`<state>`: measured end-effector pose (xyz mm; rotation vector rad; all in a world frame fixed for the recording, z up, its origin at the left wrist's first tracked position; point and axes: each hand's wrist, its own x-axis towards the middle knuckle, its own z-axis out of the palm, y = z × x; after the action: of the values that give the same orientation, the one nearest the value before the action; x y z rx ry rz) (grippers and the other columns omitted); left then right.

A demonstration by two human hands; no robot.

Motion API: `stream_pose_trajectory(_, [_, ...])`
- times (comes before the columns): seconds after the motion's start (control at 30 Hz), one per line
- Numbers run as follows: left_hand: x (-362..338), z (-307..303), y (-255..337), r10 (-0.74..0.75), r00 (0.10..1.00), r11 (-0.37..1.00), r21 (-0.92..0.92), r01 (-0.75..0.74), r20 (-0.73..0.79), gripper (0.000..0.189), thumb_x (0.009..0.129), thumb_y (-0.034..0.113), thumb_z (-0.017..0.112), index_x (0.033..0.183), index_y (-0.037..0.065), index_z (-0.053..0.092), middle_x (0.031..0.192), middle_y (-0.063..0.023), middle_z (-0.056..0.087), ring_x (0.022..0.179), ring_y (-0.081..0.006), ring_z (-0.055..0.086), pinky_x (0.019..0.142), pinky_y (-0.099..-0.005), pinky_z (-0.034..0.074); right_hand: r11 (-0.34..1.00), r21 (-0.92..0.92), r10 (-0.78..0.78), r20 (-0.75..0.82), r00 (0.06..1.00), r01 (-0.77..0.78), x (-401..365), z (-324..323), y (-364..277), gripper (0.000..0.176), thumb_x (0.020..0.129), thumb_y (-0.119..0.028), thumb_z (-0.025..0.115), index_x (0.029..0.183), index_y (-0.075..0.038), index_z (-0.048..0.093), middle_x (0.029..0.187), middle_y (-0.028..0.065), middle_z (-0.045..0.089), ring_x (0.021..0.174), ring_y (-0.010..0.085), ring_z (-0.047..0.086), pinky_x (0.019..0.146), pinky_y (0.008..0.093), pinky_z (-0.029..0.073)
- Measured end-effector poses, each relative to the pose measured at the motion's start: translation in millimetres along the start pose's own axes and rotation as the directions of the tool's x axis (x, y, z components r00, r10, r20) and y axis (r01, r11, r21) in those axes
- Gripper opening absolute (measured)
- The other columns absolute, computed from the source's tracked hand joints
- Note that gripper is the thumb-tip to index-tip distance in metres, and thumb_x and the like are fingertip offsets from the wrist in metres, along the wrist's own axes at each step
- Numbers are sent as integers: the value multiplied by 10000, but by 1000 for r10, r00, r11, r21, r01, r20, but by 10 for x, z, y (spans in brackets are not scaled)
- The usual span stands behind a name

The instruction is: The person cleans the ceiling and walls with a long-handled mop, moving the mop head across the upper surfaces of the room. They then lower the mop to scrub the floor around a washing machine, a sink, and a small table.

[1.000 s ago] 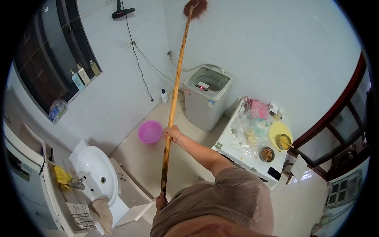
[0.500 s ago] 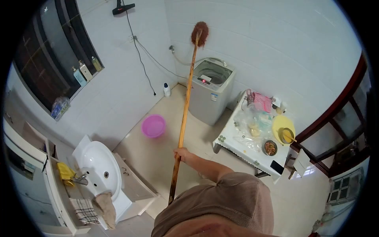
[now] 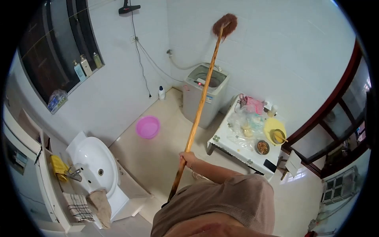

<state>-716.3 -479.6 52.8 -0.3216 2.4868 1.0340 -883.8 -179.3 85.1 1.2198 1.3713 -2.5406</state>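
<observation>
My right hand (image 3: 188, 158) is closed around the lower part of a long mop with a wooden pole (image 3: 201, 103). The pole slants up and away, and its fuzzy reddish-brown head (image 3: 225, 26) overlaps the white tiled wall (image 3: 272, 43) high above the washing machine. The pole's bottom end runs down beside my brown top (image 3: 213, 201). My left hand does not show.
Behind the pole stands a washing machine (image 3: 192, 103) with its lid up. To the right, a table (image 3: 221, 144) holds bowls, plastic bags and a phone. A pink basin (image 3: 148, 127) sits on the floor; a washbasin (image 3: 90, 156) is at left.
The mop head has moved to the right along the wall, and the pole leans further right. My right hand keeps its grip on the pole. The view has shifted slightly.
</observation>
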Motion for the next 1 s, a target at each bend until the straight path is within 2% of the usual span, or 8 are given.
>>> stream_pose_trajectory(0.1, [-159,-74,593,54,984,998,-13,-57,-167,654,832,574,432,715,-49,595,601,-126,552,600,-247,523,583,-419,392,994,37,-103,109,989,100,38,115,-561,127,752,-49,568,678,-47,465,557,55,471,466,208,503,451,333,450])
stream_pose_trajectory(0.13, [122,-4,427,55,985,998,-11,-58,-163,654,832,574,432,715,-49,595,601,-126,552,600,-247,523,583,-419,392,991,52,-124,105,987,119,-138,176,-737,130,757,-54,568,684,-50,461,554,53,468,463,206,501,449,331,449])
stream_pose_trajectory(0.2, [925,194,-19,176,969,984,-33,-172,173,568,830,488,474,808,-65,603,657,-169,570,636,-277,540,605,-415,406,981,61,-191,141,972,184,-32,192,-985,141,750,-31,552,652,-28,451,558,65,468,472,201,502,450,341,458])
stream_pose_trajectory(0.33, [1012,177,179,254,958,966,-94,-243,134,526,823,444,485,809,-72,584,638,-189,549,605,-295,523,587,-403,398,972,149,-212,220,952,182,-74,151,-1186,144,745,-28,549,637,-38,455,564,62,473,490,205,517,473,332,463])
stream_pose_trajectory(0.47, [688,16,-208,150,986,989,-21,-149,66,512,810,458,491,729,-41,574,589,-158,515,588,-279,521,556,-408,378,982,137,-168,334,928,128,-8,16,-678,114,771,-43,544,688,-57,468,569,31,482,527,191,528,540,343,477])
stream_pose_trajectory(0.67, [368,-226,-1111,-31,992,982,189,7,123,519,798,482,500,670,-18,554,588,-156,525,602,-308,539,565,-420,398,988,115,28,505,863,-99,-226,-11,325,205,759,-83,562,586,-79,451,590,48,472,595,203,534,578,326,459])
stream_pose_trajectory(0.87, [-81,-453,-1481,-129,989,952,287,104,71,522,796,488,502,662,-14,550,587,-156,528,600,-311,540,563,-422,401,914,145,317,323,891,-378,-368,8,902,169,806,-86,534,656,-78,458,593,48,461,601,223,509,618,371,456])
stream_pose_trajectory(1.0, [-140,-450,-1427,-79,995,951,302,59,54,525,794,493,504,658,-12,547,587,-156,531,598,-313,541,561,-422,402,911,120,342,315,885,-395,-260,-78,1111,153,822,-85,520,686,-71,450,592,58,456,594,227,495,630,384,455])
